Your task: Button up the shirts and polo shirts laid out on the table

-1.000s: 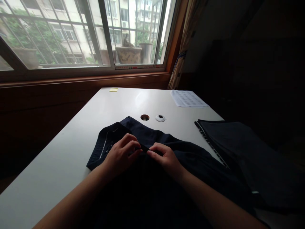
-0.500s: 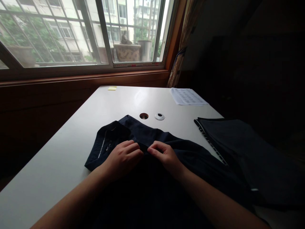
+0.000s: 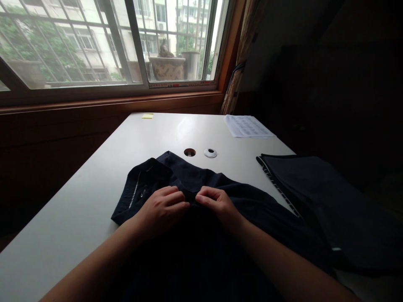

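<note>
Dark navy trousers (image 3: pixel 201 173) lie spread over the near part of the table, their waistband (image 3: pixel 127 195) turned to the left with a white strip and small metal fasteners showing. My left hand (image 3: pixel 166 205) is closed on the cloth just right of the waistband, knuckles up. Close beside it, my right hand (image 3: pixel 217 205) pinches the same cloth between thumb and bent forefinger. A small gap separates the two hands. The gripped fold is too dark to make out, and the cloth below my wrists sinks into shadow.
A folded dark garment (image 3: pixel 327 197) with a white-dashed edge lies at the right of the white table (image 3: pixel 78 197). Behind are a cable hole (image 3: pixel 189 152), its round white cover (image 3: pixel 210 153), printed sheets (image 3: pixel 248 126) and a yellow sticky note (image 3: pixel 147 115). A barred window rises beyond.
Almost nothing differs. Both hands keep their hold on the trousers at the same spot, and the view has shifted only very slightly.
</note>
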A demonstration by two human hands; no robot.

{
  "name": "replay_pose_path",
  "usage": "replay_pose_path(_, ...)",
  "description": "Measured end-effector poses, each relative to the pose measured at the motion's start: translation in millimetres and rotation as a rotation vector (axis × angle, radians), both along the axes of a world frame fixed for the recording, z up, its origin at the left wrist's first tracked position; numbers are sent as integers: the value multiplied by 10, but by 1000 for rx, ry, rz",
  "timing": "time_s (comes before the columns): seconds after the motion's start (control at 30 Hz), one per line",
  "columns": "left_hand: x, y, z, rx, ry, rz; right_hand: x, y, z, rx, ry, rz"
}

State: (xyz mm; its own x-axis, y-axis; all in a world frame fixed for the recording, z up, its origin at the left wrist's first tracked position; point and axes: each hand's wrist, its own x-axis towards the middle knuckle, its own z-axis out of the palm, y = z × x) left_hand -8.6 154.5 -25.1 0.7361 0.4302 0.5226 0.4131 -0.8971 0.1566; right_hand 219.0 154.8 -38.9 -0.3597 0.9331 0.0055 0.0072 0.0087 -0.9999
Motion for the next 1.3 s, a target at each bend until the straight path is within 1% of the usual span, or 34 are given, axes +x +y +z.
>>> replay_pose_path(0.2,17,-4,21,-64,-51,-4,9,4,-15,-58,67,39)
replay_pose_path(0.33,15,2,2,-117,-59,-7,5,8,-12,-90,79,58)
replay_pose_path(0.57,18,26,-77,-386,-137,81,-13,3,15,-51,4,53)
replay_pose_path(0.7,44,35,-106,-445,-191,140,-26,-5,12,5,-47,31)
replay_pose_path(0.8,51,20,-114,-502,-272,202,-38,-9,6,48,-84,13)
replay_pose_path(0.9,48,6,-106,-593,-347,193,-50,-8,4,86,-124,-2)
replay_pose_path(0.97,45,11,-102,-588,-339,164,-56,-6,2,96,-137,-5)
replay_pose_path(1.1,37,54,-125,-503,-292,133,-61,-8,-8,124,-149,-3)
replay_pose_path(1.2,29,73,-138,-503,-288,135,-62,-15,-16,169,-172,-6)
replay_pose_path(1.3,27,65,-111,-514,-293,149,-60,-26,-14,247,-222,-6)
